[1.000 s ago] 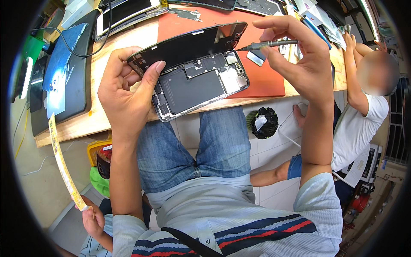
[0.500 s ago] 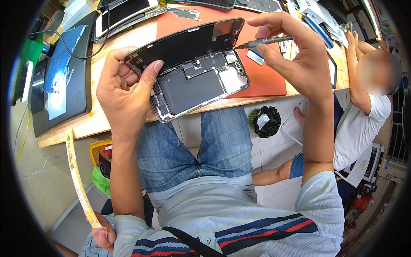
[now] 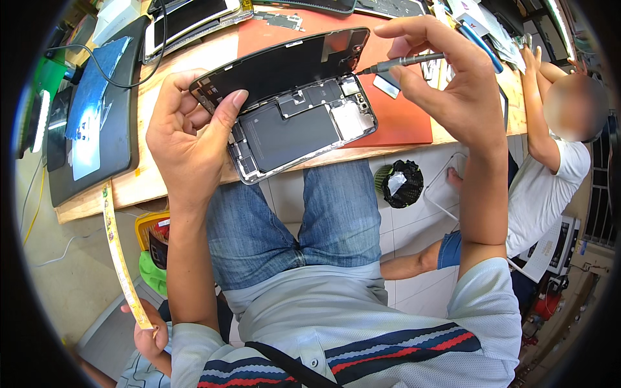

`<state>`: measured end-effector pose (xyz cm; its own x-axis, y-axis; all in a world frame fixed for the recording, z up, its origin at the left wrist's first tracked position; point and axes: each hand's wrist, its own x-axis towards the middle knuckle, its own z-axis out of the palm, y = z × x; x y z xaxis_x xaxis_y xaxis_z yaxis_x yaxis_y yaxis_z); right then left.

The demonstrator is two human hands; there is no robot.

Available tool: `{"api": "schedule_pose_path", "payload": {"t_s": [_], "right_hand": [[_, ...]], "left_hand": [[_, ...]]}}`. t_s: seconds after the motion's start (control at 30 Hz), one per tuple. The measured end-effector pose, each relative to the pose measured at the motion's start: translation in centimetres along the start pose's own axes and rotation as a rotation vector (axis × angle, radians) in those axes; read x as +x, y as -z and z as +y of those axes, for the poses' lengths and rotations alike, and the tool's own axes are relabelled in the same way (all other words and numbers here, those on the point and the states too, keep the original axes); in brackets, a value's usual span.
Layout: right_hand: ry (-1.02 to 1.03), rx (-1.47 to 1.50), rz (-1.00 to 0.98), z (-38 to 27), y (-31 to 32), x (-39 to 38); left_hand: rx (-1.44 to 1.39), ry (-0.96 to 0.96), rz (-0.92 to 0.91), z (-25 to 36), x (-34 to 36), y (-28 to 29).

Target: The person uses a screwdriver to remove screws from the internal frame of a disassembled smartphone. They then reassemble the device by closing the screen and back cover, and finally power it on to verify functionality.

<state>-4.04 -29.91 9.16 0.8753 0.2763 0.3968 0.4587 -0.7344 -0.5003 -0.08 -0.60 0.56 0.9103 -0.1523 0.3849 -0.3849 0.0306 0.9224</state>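
My left hand is closed on the left end of an opened smartphone. Its thumb lies along the inner edge, and the fingers wrap behind the screen panel. That dark panel is tilted up along the phone's far side, so the battery and the metal parts inside show. In my right hand, a slim dark grey screwdriver is pinched between thumb and fingers. The tool points left, with its tip close to the phone's far right corner; whether it touches I cannot tell.
Under the phone lies an orange-red mat on the wooden table. A black board and white-framed screens are at the left. A person sits at the right. Another hand holds a yellow strip at lower left.
My hands, the phone and the screwdriver have hardly moved. At the lower left, the other person's hand has risen a little with the yellow strip. The person on the right has shifted slightly.
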Motion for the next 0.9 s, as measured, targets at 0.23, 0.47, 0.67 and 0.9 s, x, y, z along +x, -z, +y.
{"api": "schedule_pose_path", "payload": {"t_s": [0.23, 0.47, 0.67, 0.9], "right_hand": [[-0.056, -0.058, 0.036, -0.27, 0.03, 0.16], [-0.085, -0.054, 0.093, -0.05, -0.35, 0.32], [-0.073, -0.074, 0.090, -0.10, -0.41, 0.35], [-0.070, -0.049, 0.090, 0.01, -0.63, 0.50]], "left_hand": [[-0.012, 0.002, -0.003, -0.08, 0.02, 0.00], [-0.006, 0.007, -0.004, 0.03, 0.08, -0.06], [-0.003, 0.007, -0.003, -0.08, 0.09, -0.07], [-0.024, 0.007, -0.010, -0.09, 0.07, -0.01]]}}
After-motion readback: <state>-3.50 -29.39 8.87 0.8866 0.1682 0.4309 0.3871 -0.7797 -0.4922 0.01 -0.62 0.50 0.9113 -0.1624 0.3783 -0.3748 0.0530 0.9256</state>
